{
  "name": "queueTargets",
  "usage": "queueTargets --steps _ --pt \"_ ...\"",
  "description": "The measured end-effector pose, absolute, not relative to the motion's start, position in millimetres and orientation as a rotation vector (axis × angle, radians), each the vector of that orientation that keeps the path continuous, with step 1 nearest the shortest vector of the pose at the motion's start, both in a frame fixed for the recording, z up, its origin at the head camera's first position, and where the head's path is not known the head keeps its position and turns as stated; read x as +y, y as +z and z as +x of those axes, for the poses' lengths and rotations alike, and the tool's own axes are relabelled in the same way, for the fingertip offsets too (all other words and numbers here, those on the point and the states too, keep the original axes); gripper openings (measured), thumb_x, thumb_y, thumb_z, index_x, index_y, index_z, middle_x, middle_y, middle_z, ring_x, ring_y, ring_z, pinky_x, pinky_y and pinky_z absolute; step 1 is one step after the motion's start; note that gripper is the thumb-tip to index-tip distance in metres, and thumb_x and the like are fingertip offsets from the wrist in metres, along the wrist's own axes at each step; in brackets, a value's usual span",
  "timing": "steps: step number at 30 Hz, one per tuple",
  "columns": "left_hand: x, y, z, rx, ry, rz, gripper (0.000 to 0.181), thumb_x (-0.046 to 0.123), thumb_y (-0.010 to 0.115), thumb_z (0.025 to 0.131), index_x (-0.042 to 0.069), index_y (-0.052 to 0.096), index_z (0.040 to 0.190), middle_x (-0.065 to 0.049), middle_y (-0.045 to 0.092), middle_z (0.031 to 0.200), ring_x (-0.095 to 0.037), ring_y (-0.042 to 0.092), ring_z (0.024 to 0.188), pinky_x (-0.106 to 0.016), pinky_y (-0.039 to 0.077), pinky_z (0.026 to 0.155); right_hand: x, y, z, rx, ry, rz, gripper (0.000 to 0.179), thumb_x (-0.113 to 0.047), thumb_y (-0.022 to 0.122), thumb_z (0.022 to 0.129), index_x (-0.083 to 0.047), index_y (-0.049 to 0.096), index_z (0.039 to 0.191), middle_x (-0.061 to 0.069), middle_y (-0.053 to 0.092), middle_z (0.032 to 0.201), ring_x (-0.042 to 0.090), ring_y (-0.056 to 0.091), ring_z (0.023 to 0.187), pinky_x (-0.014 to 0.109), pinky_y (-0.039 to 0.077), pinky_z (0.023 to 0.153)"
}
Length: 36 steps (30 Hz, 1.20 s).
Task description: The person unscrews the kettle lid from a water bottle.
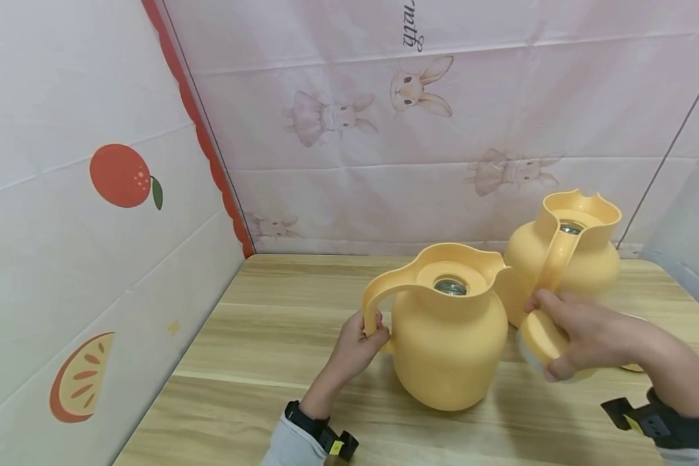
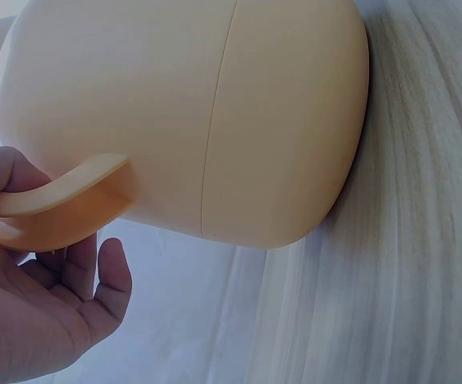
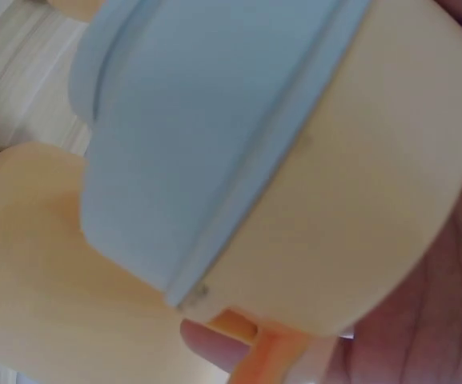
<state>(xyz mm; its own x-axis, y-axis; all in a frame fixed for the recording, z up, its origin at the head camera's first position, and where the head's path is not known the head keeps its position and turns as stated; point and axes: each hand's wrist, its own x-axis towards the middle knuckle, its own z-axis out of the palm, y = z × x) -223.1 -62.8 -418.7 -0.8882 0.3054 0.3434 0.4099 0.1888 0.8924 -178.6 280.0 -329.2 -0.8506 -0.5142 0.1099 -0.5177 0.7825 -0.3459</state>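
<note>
In the head view a yellow thermos jug [image 1: 451, 353] stands upright on the table, its top uncovered and the inner mouth showing. My left hand [image 1: 352, 344] grips the lower part of its handle [image 2: 62, 196], fingers curled round it. My right hand [image 1: 600, 333] holds a jug lid [image 1: 546, 336], yellow on top with a pale plug below, tilted in the air to the right of this jug. Seen from the right wrist, the lid [image 3: 335, 184] sits against the palm. Behind it is a second yellow thermos jug [image 1: 597, 265], also uncovered.
Under everything is a wood-grain table [image 1: 256, 388]. Partly hidden behind the right wrist, a yellow-edged object [image 1: 632, 367] lies on it. A pink curtain [image 1: 349, 194] with rabbits hangs behind, and a white sheet [image 1: 169, 259] with fruit prints lines the left side.
</note>
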Motion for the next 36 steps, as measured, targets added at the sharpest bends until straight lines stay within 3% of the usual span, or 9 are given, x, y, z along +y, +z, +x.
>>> queueTargets --steps 5,14,27,32,36 --pt "-62.6 -418.3 -222.2 -2.349 -1.798 -0.718 0.007 0.003 0.052 0.084 0.007 0.048 0.079 -0.002 0.042 0.07 -0.013 0.041 0.059 -0.025 0.037 0.052 280.4 -332.7 -178.0 -2.95 0.597 0.877 0.078 -0.031 0.085 0.05 -0.01 0.041 0.111 0.006 0.045 0.088 0.015 0.042 0.072 0.027 0.037 0.059" --pt "-60.9 -395.1 -206.2 -2.367 -1.821 -0.712 0.009 -0.003 0.051 0.084 0.004 0.047 0.078 0.0 0.041 0.069 -0.011 0.04 0.059 -0.023 0.036 0.053 281.2 -337.7 -177.3 -2.951 0.564 0.923 0.071 -0.033 0.083 0.055 -0.024 0.048 0.115 0.002 0.044 0.084 0.016 0.04 0.073 0.029 0.035 0.058" --pt "-61.4 -386.4 -200.7 -2.377 -1.825 -0.721 0.011 -0.004 0.051 0.085 0.002 0.047 0.078 0.002 0.04 0.068 -0.009 0.039 0.057 -0.022 0.034 0.052 284.0 -345.4 -174.5 -2.744 0.69 1.008 0.07 -0.03 0.087 0.052 -0.021 0.046 0.108 -0.006 0.049 0.088 0.005 0.046 0.071 0.023 0.039 0.054" --pt "-61.5 -386.8 -201.1 -2.374 -1.823 -0.727 0.011 -0.004 0.051 0.084 0.003 0.047 0.078 0.002 0.04 0.068 -0.009 0.039 0.057 -0.022 0.035 0.052 287.5 -352.5 -170.9 -2.702 0.827 1.005 0.068 -0.022 0.086 0.055 -0.017 0.043 0.107 -0.001 0.049 0.088 0.005 0.048 0.067 0.024 0.041 0.049" --pt "-61.7 -387.5 -201.5 -2.368 -1.825 -0.731 0.011 -0.004 0.051 0.084 0.003 0.047 0.077 0.002 0.04 0.068 -0.008 0.038 0.057 -0.022 0.034 0.051 290.4 -359.0 -168.6 -2.694 0.863 0.998 0.071 -0.02 0.085 0.058 -0.014 0.044 0.115 0.004 0.051 0.098 0.005 0.049 0.07 0.024 0.042 0.051"
